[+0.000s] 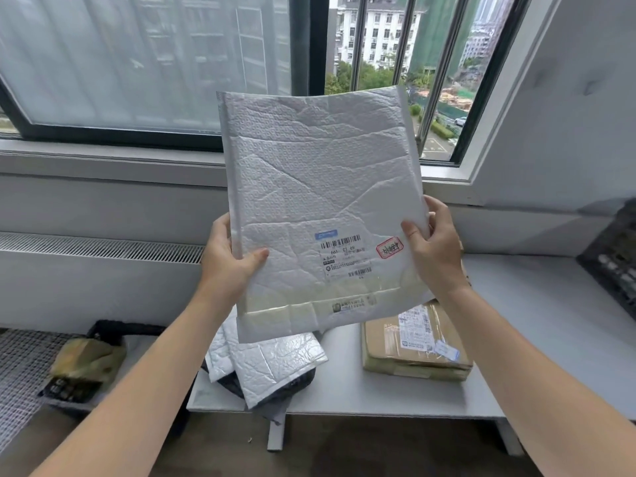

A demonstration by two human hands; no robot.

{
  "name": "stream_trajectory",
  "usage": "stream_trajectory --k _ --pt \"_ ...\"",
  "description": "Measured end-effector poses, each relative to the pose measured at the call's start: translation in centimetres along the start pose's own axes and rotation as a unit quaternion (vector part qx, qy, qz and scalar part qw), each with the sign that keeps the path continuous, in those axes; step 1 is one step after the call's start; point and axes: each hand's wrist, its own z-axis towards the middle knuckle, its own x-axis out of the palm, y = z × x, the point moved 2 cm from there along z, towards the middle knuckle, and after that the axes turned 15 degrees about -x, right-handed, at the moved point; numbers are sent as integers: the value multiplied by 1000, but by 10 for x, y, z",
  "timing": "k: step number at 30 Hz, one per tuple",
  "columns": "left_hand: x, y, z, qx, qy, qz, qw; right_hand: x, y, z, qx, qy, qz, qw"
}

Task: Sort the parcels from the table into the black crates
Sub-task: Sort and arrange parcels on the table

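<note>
silvery bubble-wrap mailer [320, 201] hangs upright above the bench [516, 339], pinched at its lower side edges: left hand [229, 259] closed on the left edge, right hand [435, 246] closed on the right. it looks light, floppy and slick, so gripping both edges seems wise. more padded mailers [272, 363] and a cardboard parcel [416, 346] lie on the bench below. a black crate [616, 259] sits far right.

Window [144, 63] with dark frame; white buildings [375, 29] and trees [371, 77] outside; radiator grille [99, 247] beneath the sill.
</note>
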Motion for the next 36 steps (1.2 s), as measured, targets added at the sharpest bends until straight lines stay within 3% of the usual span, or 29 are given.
stream_trajectory --k 9,15,36 --pt "1 -17 -8 26 13 -33 999 -14 23 0 8 3 -30 1000" --pt "-12 -39 -25 50 15 -67 996 -21 61 -8 -25 100 -160 982" --pt "-24 -56 -22 86 -15 -10 996 -18 87 1 -44 70 -237 968"
